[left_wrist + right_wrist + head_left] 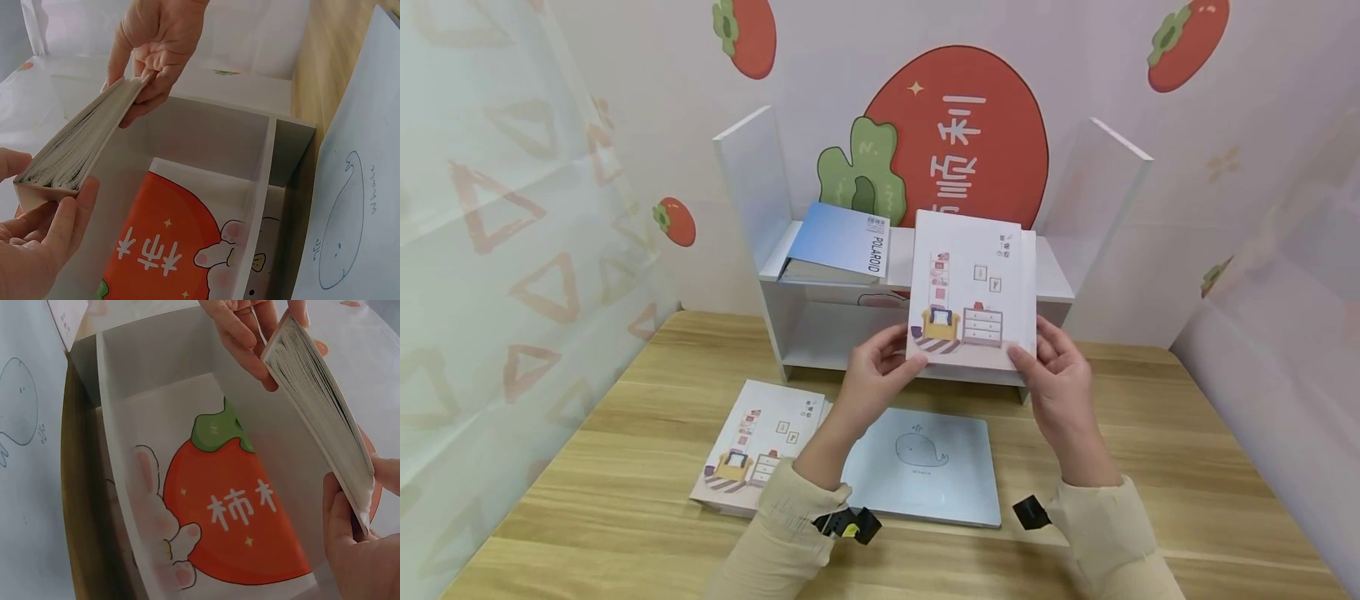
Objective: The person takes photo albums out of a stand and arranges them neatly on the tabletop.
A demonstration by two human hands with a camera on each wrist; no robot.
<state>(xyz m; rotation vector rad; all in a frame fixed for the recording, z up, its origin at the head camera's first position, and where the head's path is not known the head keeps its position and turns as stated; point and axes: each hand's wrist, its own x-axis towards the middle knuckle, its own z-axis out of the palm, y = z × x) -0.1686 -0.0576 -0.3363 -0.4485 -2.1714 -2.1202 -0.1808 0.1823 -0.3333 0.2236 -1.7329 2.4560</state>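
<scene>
Both hands hold up a thick white photo album (966,287) with a drawn armchair and dresser on its cover, in front of the shelf. My left hand (874,375) grips its lower left corner, thumb on the front cover. The right hand (1062,383) grips the lower right corner, its thumb also on the cover. In the left wrist view the album's wavy page edges (81,137) show between its covers. From the right wrist, the pages (322,412) appear edge-on, with a hand at either end.
The white two-level shelf (745,183) stands against the wall, with a blue POLAROID album (842,237) leaning on its upper level. A matching white album (760,442) lies on the wooden table (587,475) at left. Beside it is a flat pale-blue whale-printed item (925,467).
</scene>
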